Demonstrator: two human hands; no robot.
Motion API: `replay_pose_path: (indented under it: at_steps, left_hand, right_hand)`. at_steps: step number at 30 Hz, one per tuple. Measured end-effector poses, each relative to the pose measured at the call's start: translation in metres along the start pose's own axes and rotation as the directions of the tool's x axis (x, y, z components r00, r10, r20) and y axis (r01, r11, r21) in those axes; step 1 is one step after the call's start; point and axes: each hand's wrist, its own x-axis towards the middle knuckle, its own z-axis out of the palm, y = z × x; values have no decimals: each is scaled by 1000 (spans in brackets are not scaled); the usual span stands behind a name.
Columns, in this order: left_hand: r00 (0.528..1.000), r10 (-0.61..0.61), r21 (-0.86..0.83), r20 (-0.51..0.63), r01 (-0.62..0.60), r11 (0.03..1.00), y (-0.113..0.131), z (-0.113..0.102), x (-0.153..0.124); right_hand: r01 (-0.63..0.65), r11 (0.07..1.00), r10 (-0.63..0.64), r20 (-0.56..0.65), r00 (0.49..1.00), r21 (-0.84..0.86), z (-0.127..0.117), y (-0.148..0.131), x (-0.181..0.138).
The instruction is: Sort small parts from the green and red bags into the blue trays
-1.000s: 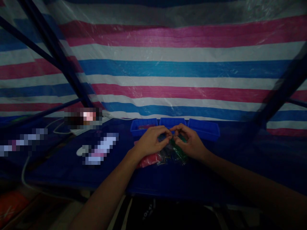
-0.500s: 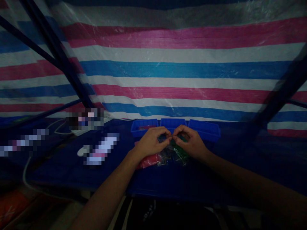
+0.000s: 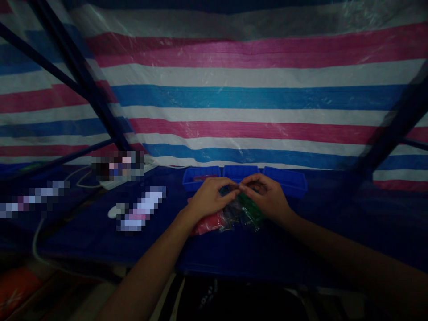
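My left hand (image 3: pixel 212 195) and my right hand (image 3: pixel 265 196) meet fingertip to fingertip above the table. Both are pinched closed; whatever lies between the fingertips is too small and dark to make out. Under my left hand lies a red plastic packet (image 3: pixel 207 224). A clear bag with dark contents (image 3: pixel 230 216) sits beside it, below the fingertips. Partly covered by my right hand is a clear bag with green contents (image 3: pixel 250 209). Just behind the hands stand a left blue bin (image 3: pixel 189 178) with something reddish inside, a middle blue bin (image 3: pixel 240 170) and a right blue bin (image 3: pixel 294 183).
The blue table (image 3: pixel 214 261) runs up to a striped tarp wall (image 3: pixel 250 98). To the left are a blurred-out phone-like object (image 3: pixel 143 209), a white round object (image 3: pixel 115 211) and a white power strip (image 3: pixel 117 180) with cables. Dark metal posts rise on both sides.
The fingers of my right hand have shifted slightly, flattening the gap between thumb and forefinger. My left hand and the bags stay nearly where they were.
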Motion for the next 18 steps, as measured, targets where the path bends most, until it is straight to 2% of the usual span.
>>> replay_pose_path:
  at_steps: [8,18]
  left_hand:
    - [999,25,-49,-24,-26,998,1,2,-1]
    - [998,-41,-18,-37,41,999,4,1,1]
  right_hand:
    - [7,1000,-7,-32,999,1,0,-3,-1]
    - [22,998,-22,2,1000,-65,0,-3,-1]
